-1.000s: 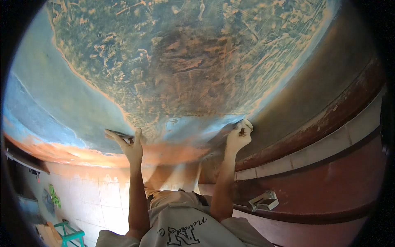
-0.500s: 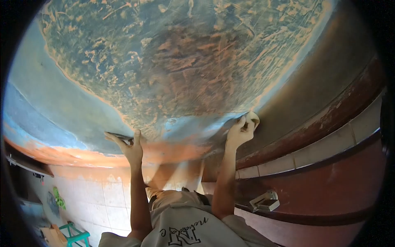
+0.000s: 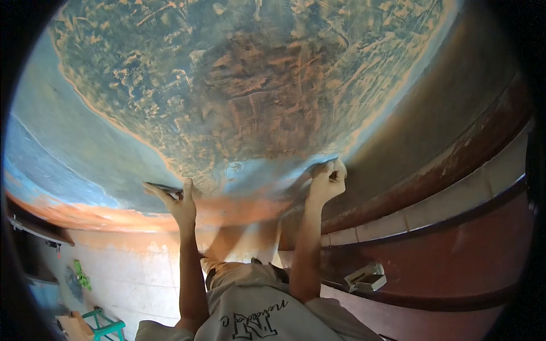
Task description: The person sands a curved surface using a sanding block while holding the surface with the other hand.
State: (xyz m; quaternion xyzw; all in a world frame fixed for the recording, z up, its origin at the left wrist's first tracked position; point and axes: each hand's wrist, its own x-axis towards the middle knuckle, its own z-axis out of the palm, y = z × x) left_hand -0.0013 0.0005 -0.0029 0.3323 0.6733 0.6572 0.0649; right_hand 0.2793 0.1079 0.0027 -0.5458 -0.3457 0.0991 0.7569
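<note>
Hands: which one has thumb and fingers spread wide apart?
The left hand, its thumb and fingers forming a wide V at the painted surface. The right hand differs: its fingers are curled in.

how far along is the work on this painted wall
The smooth grey-green band on the left looks evenly covered, so probably done. In hand is the lower edge of the rough patch: the left hand is near its left corner, the curled right hand near its right. That patch shows orange streaks, so it may be what is left.
</note>
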